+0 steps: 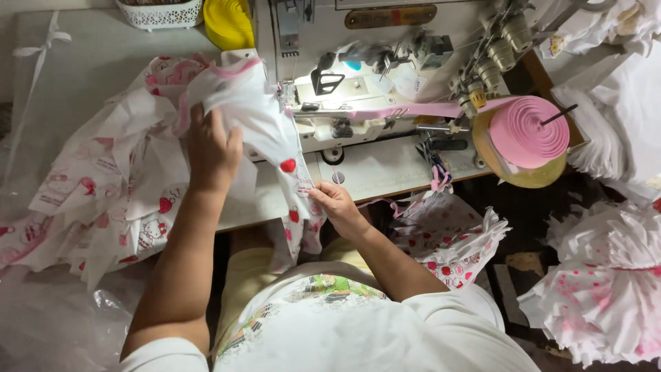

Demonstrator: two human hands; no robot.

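Observation:
My left hand grips the upper part of a white fabric piece printed with red strawberries and edged in pink, holding it up left of the sewing machine. My right hand pinches the lower edge of the same fabric near the table's front edge. The fabric's top reaches the machine's needle area. A pink binding tape runs from a pink tape roll on the right into the machine.
A heap of similar printed fabric pieces lies on the table at left. More pieces hang below the table and pile at right. A yellow object and a white basket sit at the back.

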